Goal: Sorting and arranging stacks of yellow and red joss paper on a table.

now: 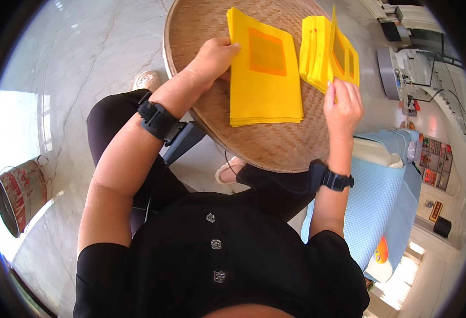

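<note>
My left hand (217, 57) grips the left edge of a thick stack of yellow joss paper (265, 95), with the thumb on top and the other fingers hidden beneath. The top sheet bears an orange square with a dull gold centre. To the right, my right hand (343, 104) pinches the lower corner of a single yellow sheet (337, 47), which stands almost edge-on. This sheet rises over a second, fanned pile of the same paper (311, 51). Under both piles is a round woven bamboo tray (257, 145).
A light-blue textured cover (370, 198) lies over a seat or lounger on my right. On the marble floor (78, 47) at far left, a printed metal tin (28, 190) lies tilted. My knees are beneath the tray's near rim.
</note>
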Tool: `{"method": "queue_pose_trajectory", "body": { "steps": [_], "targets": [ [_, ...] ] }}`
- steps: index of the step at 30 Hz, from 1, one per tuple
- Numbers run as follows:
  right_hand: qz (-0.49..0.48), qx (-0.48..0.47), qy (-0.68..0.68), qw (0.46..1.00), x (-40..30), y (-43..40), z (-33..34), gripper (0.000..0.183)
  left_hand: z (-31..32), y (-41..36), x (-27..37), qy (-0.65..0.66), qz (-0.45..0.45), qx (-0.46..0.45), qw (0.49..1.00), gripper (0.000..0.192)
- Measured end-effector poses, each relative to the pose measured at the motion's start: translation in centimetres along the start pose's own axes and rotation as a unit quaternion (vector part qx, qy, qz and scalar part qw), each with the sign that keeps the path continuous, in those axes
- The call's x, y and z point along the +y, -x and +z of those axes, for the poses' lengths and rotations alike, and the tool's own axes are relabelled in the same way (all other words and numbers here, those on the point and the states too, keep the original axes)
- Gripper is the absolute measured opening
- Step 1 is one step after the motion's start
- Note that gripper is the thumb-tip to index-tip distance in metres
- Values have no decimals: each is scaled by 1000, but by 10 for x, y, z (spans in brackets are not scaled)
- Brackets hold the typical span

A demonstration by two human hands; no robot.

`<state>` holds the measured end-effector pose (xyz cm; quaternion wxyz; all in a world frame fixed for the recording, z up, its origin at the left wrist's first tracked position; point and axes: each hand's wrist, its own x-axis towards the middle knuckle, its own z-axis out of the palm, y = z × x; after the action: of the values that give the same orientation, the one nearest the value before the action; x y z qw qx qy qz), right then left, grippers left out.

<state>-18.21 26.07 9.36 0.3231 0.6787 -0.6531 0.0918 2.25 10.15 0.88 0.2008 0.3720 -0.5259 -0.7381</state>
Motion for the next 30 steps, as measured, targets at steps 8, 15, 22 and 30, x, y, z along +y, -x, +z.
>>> {"method": "queue_pose_trajectory", "body": {
  "steps": [8,15,22,30],
  "targets": [
    [-123,-25,-180,976,-79,13,14,19,0,2,3,58,-11,15,998,44],
    [-139,-99,-216,961,-89,23,13,23,1,4,1,63,10,30,998,44],
    [-104,-41,-182,977,-100,16,6,18,0,3,0,48,13,29,998,44],
    [-79,-17,-134,988,-104,15,3,17,1,7,4,37,9,26,999,50]
  ]
}}
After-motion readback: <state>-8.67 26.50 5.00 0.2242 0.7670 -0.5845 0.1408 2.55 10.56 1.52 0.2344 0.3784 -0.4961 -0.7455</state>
